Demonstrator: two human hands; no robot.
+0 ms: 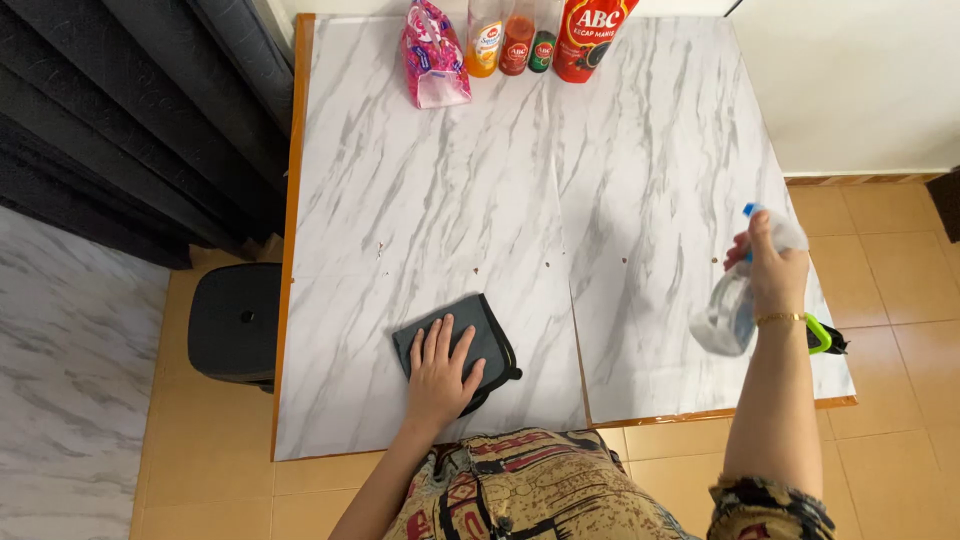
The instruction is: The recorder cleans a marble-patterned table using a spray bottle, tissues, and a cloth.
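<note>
Left hand (440, 372) flat on grey cloth (487, 338), marble-patterned table (450, 200), tiled floor (890, 440)

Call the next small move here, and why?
Probably slide the left hand with the grey cloth up the marble-patterned table toward the small brown specks. The cloth lies flat under that hand just short of them, while the right hand holds the spray bottle above the table's right side.

Home dining spot: marble-top table (450, 200), sauce bottles (520, 40), tiled floor (880, 250).
</note>
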